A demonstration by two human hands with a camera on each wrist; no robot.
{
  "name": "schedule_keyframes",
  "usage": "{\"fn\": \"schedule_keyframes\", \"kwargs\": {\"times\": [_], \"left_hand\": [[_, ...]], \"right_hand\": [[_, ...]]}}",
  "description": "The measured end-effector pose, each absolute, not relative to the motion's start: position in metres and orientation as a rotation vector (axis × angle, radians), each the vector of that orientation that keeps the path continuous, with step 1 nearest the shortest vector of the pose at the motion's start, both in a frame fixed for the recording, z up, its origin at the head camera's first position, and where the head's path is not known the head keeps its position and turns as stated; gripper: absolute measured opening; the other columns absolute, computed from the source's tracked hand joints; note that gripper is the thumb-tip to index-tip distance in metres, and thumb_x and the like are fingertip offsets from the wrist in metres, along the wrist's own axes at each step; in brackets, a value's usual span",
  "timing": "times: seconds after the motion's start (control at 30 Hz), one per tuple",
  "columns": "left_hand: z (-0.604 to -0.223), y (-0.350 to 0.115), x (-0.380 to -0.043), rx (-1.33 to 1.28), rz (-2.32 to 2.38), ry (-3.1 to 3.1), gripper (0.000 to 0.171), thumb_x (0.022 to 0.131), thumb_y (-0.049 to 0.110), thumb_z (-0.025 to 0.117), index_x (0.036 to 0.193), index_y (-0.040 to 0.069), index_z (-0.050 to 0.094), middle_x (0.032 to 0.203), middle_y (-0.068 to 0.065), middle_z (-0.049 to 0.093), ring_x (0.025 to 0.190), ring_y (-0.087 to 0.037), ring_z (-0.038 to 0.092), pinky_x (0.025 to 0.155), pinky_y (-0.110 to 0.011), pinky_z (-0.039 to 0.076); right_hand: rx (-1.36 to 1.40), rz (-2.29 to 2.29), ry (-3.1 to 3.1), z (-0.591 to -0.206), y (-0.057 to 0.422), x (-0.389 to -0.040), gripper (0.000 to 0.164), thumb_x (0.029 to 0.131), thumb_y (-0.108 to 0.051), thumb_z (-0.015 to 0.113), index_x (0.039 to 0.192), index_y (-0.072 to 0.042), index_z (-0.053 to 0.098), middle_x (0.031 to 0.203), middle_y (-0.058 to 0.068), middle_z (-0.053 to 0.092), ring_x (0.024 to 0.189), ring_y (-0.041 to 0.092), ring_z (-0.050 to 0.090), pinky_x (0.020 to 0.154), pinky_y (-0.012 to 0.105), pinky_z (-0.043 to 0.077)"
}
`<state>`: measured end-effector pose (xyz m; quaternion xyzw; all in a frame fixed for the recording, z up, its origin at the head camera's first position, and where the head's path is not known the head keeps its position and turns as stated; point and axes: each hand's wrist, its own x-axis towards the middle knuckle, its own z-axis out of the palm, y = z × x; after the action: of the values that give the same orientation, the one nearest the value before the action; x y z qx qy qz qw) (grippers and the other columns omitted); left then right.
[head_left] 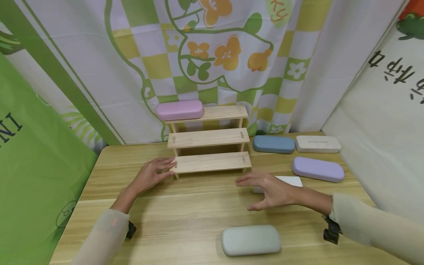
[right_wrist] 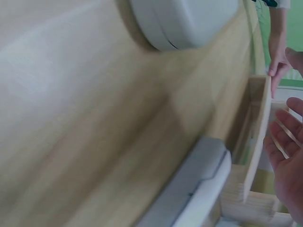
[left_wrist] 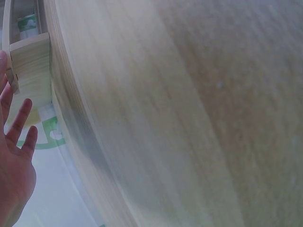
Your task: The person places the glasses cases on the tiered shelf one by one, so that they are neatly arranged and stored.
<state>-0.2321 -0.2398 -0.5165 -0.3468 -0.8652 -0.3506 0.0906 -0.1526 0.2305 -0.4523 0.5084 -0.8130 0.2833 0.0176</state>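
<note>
1. Wooden three-step riser (head_left: 208, 138) is standing between left hand (head_left: 153, 176) and right hand (head_left: 269, 189), long axis running left-right, steps descending toward them.
2. Left: fingers extended, touching its end.
3. Right: hovering, relaxed, holding nothing.

Left fingers (head_left: 164, 166) at tiered wooden rack (head_left: 212, 162)

Step stand (head_left: 209, 138) right of left hand (head_left: 150, 176)
Glasses case (head_left: 251, 240) nearer than the right hand (head_left: 272, 189), three cases (head_left: 318, 169) beyond it, one case (head_left: 180, 110) on the top step (head_left: 226, 113).
</note>
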Motion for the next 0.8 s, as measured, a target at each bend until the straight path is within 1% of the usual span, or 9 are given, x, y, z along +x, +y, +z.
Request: {"fn": "schedule_keyframes", "kwargs": {"times": [0.1, 0.23, 0.3, 0.47, 0.57, 0.63, 0.8], "left_hand": [[-0.518, -0.240, -0.232, -1.030, -1.043, -2.565, 0.040, 0.089, 0.009, 0.086, 0.128, 0.007, 0.076, 0.142, -0.015, 0.067, 0.126, -0.042, 0.066, 0.099, -0.061, 0.056], [-0.518, -0.240, -0.232, -1.028, -1.054, -2.557, 0.041, 0.087, 0.008, 0.087, 0.127, 0.007, 0.076, 0.142, -0.015, 0.067, 0.125, -0.042, 0.066, 0.101, -0.061, 0.056], [-0.518, -0.240, -0.232, -1.025, -1.056, -2.557, 0.042, 0.087, 0.007, 0.087, 0.127, 0.007, 0.076, 0.142, -0.014, 0.067, 0.126, -0.041, 0.066, 0.102, -0.061, 0.055], [-0.518, -0.239, -0.233, -1.021, -1.047, -2.555, 0.043, 0.086, 0.004, 0.087, 0.127, 0.007, 0.076, 0.141, -0.014, 0.067, 0.125, -0.041, 0.067, 0.102, -0.061, 0.055], [-0.518, -0.239, -0.233, -1.019, -1.049, -2.556, 0.043, 0.085, 0.003, 0.087, 0.127, 0.006, 0.077, 0.141, -0.014, 0.067, 0.125, -0.042, 0.067, 0.102, -0.062, 0.055], [-0.519, -0.239, -0.233, -1.020, -1.052, -2.556, 0.043, 0.085, 0.001, 0.087, 0.126, 0.005, 0.076, 0.141, -0.015, 0.067, 0.124, -0.042, 0.067, 0.101, -0.062, 0.055], [-0.518, -0.239, -0.233, -1.016, -1.059, -2.560, 0.043, 0.085, 0.001, 0.087, 0.126, 0.005, 0.077, 0.141, -0.015, 0.067, 0.125, -0.042, 0.067, 0.102, -0.062, 0.054]], "right_hand": [[1.601, 0.898, -2.526, -0.460, 0.234, -0.146, 0.068, 0.084, -0.036, 0.093, 0.139, -0.006, 0.066, 0.140, 0.011, 0.067, 0.127, 0.029, 0.066, 0.099, 0.050, 0.060], [1.626, 0.910, -2.510, -0.468, 0.239, -0.137, 0.070, 0.081, -0.032, 0.095, 0.138, -0.004, 0.066, 0.137, 0.010, 0.068, 0.125, 0.027, 0.067, 0.100, 0.047, 0.060], [1.631, 0.918, -2.521, -0.471, 0.242, -0.132, 0.070, 0.081, -0.034, 0.094, 0.139, -0.005, 0.066, 0.137, 0.009, 0.069, 0.124, 0.026, 0.067, 0.101, 0.046, 0.059], [1.644, 0.887, -2.552, -0.475, 0.250, -0.120, 0.071, 0.087, -0.048, 0.088, 0.141, -0.007, 0.064, 0.138, 0.006, 0.069, 0.125, 0.026, 0.066, 0.101, 0.047, 0.059], [1.649, 0.856, -2.522, -0.478, 0.254, -0.115, 0.074, 0.087, -0.053, 0.086, 0.141, -0.008, 0.064, 0.136, 0.005, 0.070, 0.124, 0.027, 0.067, 0.100, 0.048, 0.059], [1.651, 0.855, -2.500, -0.481, 0.256, -0.112, 0.076, 0.086, -0.055, 0.086, 0.141, -0.007, 0.064, 0.135, 0.005, 0.070, 0.122, 0.026, 0.068, 0.099, 0.047, 0.059], [1.653, 0.924, -2.535, -0.491, 0.261, -0.100, 0.079, 0.086, -0.056, 0.086, 0.142, -0.005, 0.063, 0.136, 0.004, 0.070, 0.122, 0.018, 0.068, 0.098, 0.037, 0.059]]}}
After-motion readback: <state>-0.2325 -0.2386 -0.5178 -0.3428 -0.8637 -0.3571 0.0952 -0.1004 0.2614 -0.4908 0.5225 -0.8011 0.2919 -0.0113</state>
